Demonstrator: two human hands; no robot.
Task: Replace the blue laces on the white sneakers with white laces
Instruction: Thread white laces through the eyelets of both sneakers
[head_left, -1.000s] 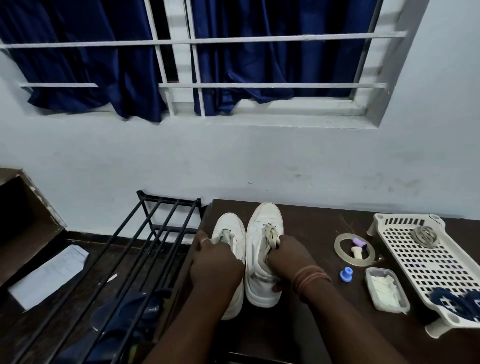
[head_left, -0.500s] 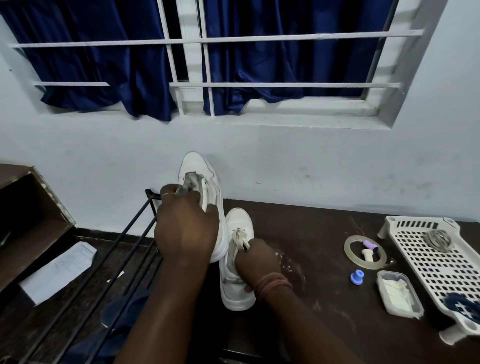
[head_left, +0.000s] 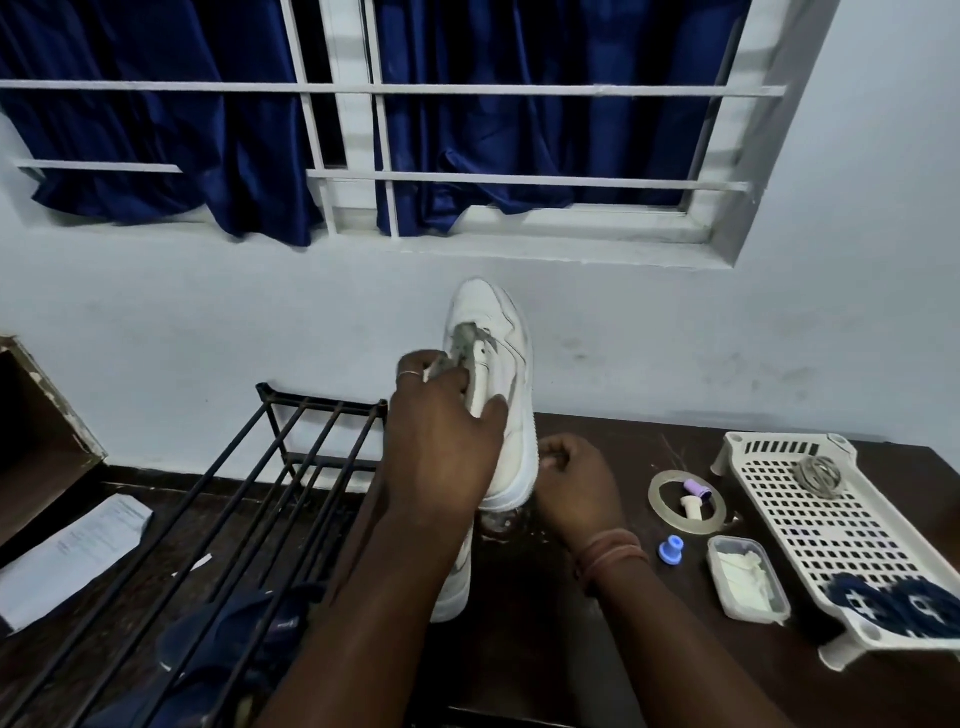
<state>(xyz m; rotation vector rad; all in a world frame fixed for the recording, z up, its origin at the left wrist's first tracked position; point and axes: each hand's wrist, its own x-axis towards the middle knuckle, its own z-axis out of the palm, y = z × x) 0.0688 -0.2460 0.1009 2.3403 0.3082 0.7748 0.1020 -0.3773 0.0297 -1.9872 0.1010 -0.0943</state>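
Observation:
My left hand (head_left: 441, 447) grips a white sneaker (head_left: 501, 374) by its opening and holds it lifted above the dark table (head_left: 649, 649), toe up toward the wall. Pale laces show at its tongue. The second white sneaker (head_left: 457, 582) lies on the table beneath my left forearm, mostly hidden. My right hand (head_left: 574, 483) hovers low over the table just right of the lifted sneaker, fingers curled into a fist with nothing visible in it. Dark blue laces (head_left: 893, 603) lie in the near end of a white perforated basket (head_left: 810, 519).
Right of my hands lie a tape ring (head_left: 660, 504) with small purple and white pieces inside, a blue cap (head_left: 671, 550) and a small clear tub (head_left: 748, 579) of white material. A black metal rack (head_left: 291, 493) stands left, above dark footwear; a paper (head_left: 72, 551) lies on the floor.
My left hand raised one sneaker off the table and carried it rightward. My right hand came off the second sneaker's laces and closed beside the lifted shoe.

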